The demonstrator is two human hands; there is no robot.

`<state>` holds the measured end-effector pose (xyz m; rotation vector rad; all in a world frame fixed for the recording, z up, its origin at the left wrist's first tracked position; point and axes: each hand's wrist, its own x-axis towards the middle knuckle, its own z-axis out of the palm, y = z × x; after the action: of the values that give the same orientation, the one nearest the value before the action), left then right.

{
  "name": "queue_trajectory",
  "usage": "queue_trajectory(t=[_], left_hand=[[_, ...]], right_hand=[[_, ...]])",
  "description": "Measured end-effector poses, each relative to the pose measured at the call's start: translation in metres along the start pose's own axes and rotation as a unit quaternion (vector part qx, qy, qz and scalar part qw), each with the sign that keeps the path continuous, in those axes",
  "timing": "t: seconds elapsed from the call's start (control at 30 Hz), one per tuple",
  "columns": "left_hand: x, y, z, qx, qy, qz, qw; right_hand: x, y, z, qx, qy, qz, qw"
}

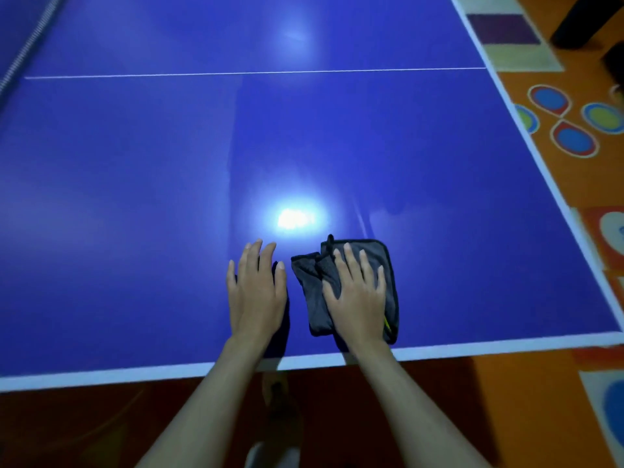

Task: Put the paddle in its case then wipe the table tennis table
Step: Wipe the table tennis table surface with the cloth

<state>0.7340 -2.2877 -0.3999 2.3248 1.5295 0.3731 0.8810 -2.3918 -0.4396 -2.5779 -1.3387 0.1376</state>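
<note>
A blue table tennis table with white edge lines fills the view. A dark grey folded cloth lies near the table's front edge. My right hand lies flat on the cloth with straight, spread fingers, pressing it onto the table. My left hand rests flat on the bare table just left of the cloth, fingers straight. No paddle or case is in view.
The net runs along the far left. The table's white front edge is close to me and the right edge slants away. Beyond the right edge lies an orange patterned floor mat. A lamp glare shines just ahead of my hands.
</note>
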Motion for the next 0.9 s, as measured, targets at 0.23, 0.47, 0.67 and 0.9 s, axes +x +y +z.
queue_trajectory(t=[0.23,0.47,0.67,0.9], left_hand=[[-0.055,0.02,-0.004,-0.017,-0.002,-0.026,1.0],[-0.04,0.029,-0.005,-0.008,0.005,0.003,1.0],[0.001,0.037,0.011,-0.001,-0.005,0.029,1.0],[0.051,0.046,0.035,0.01,-0.009,0.051,0.999]], right_hand=[[-0.108,0.03,-0.003,-0.015,-0.029,-0.009,0.999],[-0.048,0.029,-0.004,-0.022,-0.01,-0.007,1.0],[0.064,0.031,-0.003,-0.022,0.018,0.02,0.999],[0.191,0.041,-0.006,-0.001,0.042,0.022,0.999]])
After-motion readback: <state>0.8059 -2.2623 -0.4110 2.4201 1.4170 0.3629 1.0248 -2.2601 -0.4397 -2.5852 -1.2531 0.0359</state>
